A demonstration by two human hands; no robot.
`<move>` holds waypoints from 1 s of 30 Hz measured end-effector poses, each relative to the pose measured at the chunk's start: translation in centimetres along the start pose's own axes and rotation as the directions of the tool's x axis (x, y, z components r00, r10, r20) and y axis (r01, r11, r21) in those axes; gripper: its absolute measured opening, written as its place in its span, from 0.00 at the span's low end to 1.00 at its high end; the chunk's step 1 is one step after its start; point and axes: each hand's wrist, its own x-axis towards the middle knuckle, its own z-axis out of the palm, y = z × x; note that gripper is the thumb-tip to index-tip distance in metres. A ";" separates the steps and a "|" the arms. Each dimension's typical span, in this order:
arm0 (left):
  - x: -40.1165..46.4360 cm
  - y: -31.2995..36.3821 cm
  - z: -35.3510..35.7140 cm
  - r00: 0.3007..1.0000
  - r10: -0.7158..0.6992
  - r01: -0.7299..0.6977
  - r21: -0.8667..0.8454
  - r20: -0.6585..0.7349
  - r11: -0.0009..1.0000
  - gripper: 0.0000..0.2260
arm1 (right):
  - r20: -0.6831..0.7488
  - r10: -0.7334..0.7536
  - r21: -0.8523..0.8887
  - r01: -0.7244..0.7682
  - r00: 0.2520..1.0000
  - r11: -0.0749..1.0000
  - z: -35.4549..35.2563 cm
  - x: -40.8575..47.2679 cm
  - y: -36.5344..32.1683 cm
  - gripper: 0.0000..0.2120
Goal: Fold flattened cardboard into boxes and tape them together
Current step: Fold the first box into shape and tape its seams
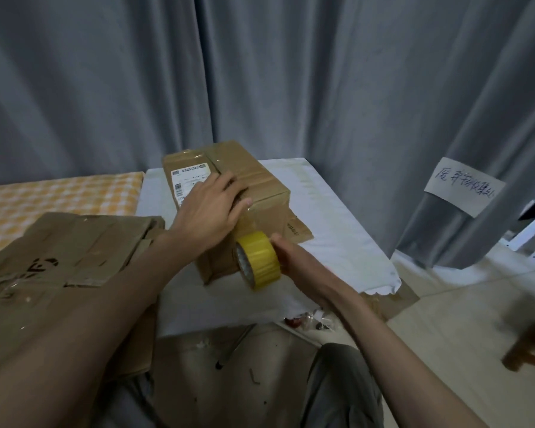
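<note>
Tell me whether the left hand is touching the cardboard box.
Touching. The head view shows the left hand lying palm-down on top of the cardboard box, fingers spread over its taped seam, with no gap visible.

Two forearms bare to elbow, no sleeves in frame, no watch, ring or band visible. Left hand [210,208] and right hand [294,257] bare, ungloved, nails short. Trousers [340,387] grey-olive, plain matte cloth, loose folds over right knee; second leg partly visible lower left, same grey fabric.
</note>
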 end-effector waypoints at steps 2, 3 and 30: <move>-0.9 -0.2 -0.2 1.000 0.016 -0.015 -0.035 0.023 0.999 0.23 | -0.176 -0.016 -0.109 -0.003 0.984 0.994 -2.1 0.0 0.4 0.19; -1.5 -0.1 -0.3 0.999 0.018 -0.016 -0.062 0.037 0.998 0.24 | -0.309 -0.073 -0.311 -0.029 0.948 0.950 -3.4 -0.1 0.9 0.15; -9.6 6.8 5.0 0.780 -0.549 0.480 -0.849 0.299 0.220 0.12 | 0.205 -0.739 -0.796 0.548 0.642 0.255 -1.2 -0.5 -4.0 0.10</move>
